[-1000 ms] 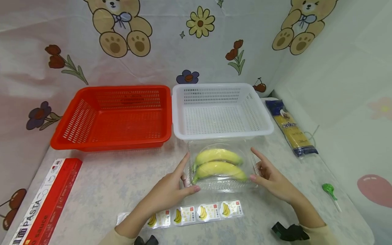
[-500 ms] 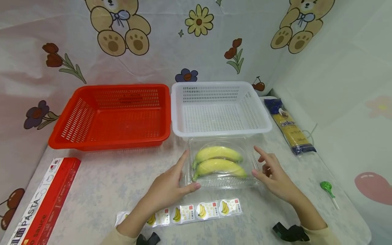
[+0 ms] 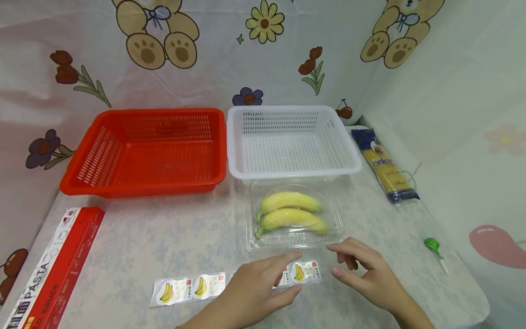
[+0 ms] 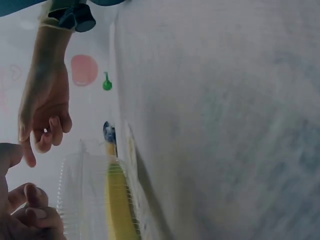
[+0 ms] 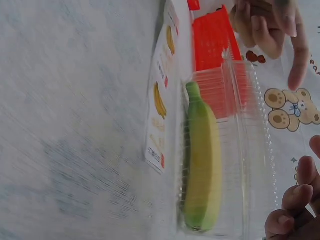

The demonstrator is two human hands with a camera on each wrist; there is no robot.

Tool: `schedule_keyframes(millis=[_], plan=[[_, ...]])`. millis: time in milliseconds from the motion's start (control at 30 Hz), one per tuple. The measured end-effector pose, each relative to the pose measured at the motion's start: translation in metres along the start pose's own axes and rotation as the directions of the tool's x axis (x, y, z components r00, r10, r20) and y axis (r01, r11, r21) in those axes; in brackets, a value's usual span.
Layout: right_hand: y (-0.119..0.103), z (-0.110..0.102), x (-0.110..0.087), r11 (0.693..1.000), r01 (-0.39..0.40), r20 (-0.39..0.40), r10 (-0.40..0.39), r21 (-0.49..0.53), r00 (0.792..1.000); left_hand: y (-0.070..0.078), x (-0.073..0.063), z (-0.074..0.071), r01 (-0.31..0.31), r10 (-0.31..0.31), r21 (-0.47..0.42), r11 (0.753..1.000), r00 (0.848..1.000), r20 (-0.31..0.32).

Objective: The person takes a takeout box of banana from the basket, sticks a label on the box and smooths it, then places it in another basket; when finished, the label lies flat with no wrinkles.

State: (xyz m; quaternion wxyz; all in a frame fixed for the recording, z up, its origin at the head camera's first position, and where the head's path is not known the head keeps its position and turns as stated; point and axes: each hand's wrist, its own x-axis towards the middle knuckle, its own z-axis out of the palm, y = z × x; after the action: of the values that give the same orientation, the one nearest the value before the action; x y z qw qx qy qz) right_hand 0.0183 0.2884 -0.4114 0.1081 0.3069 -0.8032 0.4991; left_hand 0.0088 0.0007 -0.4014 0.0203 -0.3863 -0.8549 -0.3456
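Note:
Two yellow bananas [image 3: 291, 220] lie inside a clear plastic clamshell box [image 3: 297, 241], its lid down over them. In front of the box lies a strip of banana stickers [image 3: 176, 291], its middle hidden by my left hand [image 3: 263, 285]. That hand hovers over the strip with thumb and fingers spread apart, holding nothing. My right hand [image 3: 367, 274] is in the air just past the strip's right end, fingers loosely bent and nothing in them. The right wrist view shows one banana [image 5: 204, 160] through the box's side, with the sticker strip [image 5: 157, 100] beside it.
Behind the box stand a red basket [image 3: 164, 187] and a white basket [image 3: 293, 175], side by side. A red pasta box [image 3: 61, 269] lies at the left. On the right are a bag of pasta [image 3: 386, 169] and a green lollipop [image 3: 433, 246] near the table edge.
Both hands have left the sides of the clamshell box and come back toward me, the left also rightward over the sticker strip. The head view has tilted slightly down.

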Motion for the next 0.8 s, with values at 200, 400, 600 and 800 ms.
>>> schedule_keyframes(millis=[200, 400, 600, 800], plan=[[0.007, 0.017, -0.015, 0.998, -0.063, 0.139, 0.061, 0.012, 0.988, -0.009, -0.004, 0.022, 0.033, -0.038, 0.027, 0.999, 0.983, 0.18], [0.021, 0.027, -0.027, 0.986, -0.152, 0.202, 0.164, -0.073, 0.966, -0.012, -0.004, 0.039, 0.081, -0.084, 0.022, 0.996, 0.975, 0.207], [0.027, 0.034, -0.03, 0.97, -0.153, 0.174, 0.186, -0.189, 0.967, -0.017, -0.003, 0.051, 0.131, -0.135, 0.036, 0.991, 0.968, 0.211], [0.026, 0.038, -0.031, 0.947, -0.184, 0.161, 0.231, -0.262, 0.96, -0.017, -0.001, 0.057, 0.123, -0.139, 0.094, 0.988, 0.972, 0.19]])
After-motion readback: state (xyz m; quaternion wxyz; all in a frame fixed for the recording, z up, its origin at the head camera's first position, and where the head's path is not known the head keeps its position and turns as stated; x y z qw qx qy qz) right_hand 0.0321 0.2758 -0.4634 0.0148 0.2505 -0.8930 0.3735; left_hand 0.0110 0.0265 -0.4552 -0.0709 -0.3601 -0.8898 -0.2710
